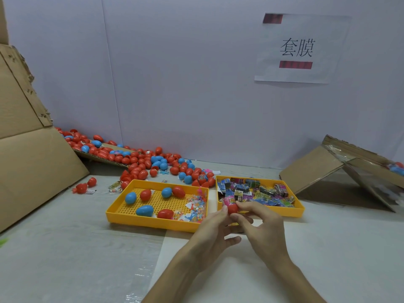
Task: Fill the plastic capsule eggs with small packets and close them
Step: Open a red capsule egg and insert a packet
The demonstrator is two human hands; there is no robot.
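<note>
1. A pale wall panel (pixel 185 84) stands along the far edge of the table (pixel 65 259); toward the right it bears a white paper sheet (pixel 301 49) with two black characters and two red bars
2. A large cardboard box (pixel 32 160) leans at the table's left edge, and a cardboard flap (pixel 102 159) lies flat near the far left corner
3. Folded cardboard (pixel 310 171) stands tent-like at the right edge
4. Two yellow trays sit side by side mid-table: the left tray (pixel 153 221) has a perforated floor, and the right tray (pixel 284 212) is just beside it
5. A green scrap (pixel 3 241) lies at the left edge
</note>
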